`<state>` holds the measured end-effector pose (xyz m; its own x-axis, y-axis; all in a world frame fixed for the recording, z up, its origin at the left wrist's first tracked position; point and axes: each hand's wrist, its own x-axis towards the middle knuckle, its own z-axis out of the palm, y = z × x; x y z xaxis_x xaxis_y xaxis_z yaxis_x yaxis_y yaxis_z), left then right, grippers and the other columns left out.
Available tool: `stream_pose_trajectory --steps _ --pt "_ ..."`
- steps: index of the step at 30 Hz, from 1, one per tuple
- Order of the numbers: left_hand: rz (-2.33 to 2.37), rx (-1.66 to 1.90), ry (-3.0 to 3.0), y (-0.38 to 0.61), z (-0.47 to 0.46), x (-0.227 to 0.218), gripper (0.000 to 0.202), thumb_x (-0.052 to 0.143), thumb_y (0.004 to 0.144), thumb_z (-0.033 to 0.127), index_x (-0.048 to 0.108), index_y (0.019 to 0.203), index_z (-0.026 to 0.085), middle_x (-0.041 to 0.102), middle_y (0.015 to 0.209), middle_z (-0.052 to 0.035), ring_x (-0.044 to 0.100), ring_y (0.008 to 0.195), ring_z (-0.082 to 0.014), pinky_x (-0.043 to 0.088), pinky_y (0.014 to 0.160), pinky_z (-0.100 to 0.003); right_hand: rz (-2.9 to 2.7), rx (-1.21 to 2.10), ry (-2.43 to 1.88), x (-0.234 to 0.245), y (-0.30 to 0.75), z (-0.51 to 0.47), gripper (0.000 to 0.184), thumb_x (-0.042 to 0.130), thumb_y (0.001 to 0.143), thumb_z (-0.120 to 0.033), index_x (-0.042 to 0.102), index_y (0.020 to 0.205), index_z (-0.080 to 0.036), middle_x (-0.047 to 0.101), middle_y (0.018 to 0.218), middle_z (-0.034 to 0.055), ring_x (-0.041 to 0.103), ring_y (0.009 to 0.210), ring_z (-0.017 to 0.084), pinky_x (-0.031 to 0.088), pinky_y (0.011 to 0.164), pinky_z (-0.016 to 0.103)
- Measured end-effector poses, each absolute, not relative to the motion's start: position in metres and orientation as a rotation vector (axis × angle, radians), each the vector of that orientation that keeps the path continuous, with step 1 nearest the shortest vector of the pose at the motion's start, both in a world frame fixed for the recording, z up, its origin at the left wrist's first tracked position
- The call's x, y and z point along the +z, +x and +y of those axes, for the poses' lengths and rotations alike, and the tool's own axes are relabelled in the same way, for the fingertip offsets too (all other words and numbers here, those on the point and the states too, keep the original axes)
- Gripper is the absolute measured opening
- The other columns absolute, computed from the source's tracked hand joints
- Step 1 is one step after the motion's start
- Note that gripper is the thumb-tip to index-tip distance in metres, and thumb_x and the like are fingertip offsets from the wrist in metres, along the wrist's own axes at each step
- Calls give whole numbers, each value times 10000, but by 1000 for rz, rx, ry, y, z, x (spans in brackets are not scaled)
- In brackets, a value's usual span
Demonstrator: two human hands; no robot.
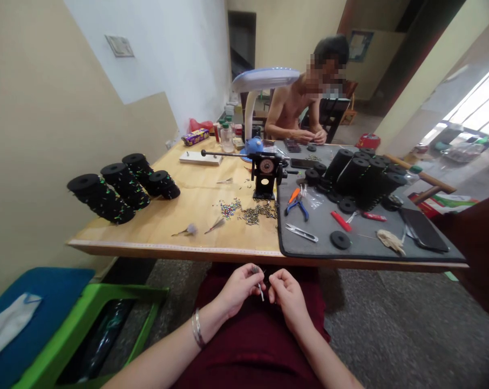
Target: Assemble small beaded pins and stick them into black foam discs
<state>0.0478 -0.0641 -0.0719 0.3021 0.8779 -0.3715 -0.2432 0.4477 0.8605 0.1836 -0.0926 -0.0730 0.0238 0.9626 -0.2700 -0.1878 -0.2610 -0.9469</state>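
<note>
Both hands are held together over my lap, below the near edge of the wooden table [180, 246]. My left hand [238, 289] pinches a small metal piece [260, 289] with a thin shaft hanging down; a bangle sits on that wrist. My right hand [287, 294] is closed in a pinch just right of it, on something too fine to make out, perhaps a thread. On the table ahead lie a pile of small metal hooks [258, 212] and coloured beads [228, 208].
A black hand-crank winder [266, 173] stands mid-table beside a desk lamp [255, 92]. Black foam spools lie at left [119, 189] and right [361, 175]. A grey mat [361, 243] holds pliers [296, 205], snips [303, 232] and a phone [425, 229]. Another person sits opposite. A green stool [107, 319] stands at my left.
</note>
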Motion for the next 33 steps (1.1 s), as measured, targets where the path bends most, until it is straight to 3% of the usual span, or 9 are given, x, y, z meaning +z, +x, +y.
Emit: stream_pose_trajectory --steps 16,22,26,33 --pt "908 807 774 46 -67 -66 230 712 671 261 524 722 140 583 618 16 572 545 -94 422 508 -195 -900 1457 -1295 -80 183 -88 314 674 699 -461 549 709 -173 550 425 -46 454 387 92 304 408 195" --pt "954 805 835 48 -68 -68 232 729 646 246 530 690 136 570 578 27 524 489 -68 402 488 -186 -935 1429 -1322 -83 184 -86 321 669 694 -469 537 688 -177 517 405 -59 450 374 93 344 413 201" --pt "922 791 732 47 -68 -69 243 737 641 251 527 698 142 584 622 20 568 538 -86 428 515 -194 -938 1407 -1321 -82 183 -86 313 657 706 -460 519 672 -181 469 380 -80 421 358 83 389 448 215" --pt "871 801 570 46 -66 -76 270 756 634 262 529 721 145 580 650 14 581 578 -90 463 569 -211 -939 1404 -1321 -84 183 -87 307 651 706 -458 521 670 -182 463 388 -81 383 353 74 364 430 207"
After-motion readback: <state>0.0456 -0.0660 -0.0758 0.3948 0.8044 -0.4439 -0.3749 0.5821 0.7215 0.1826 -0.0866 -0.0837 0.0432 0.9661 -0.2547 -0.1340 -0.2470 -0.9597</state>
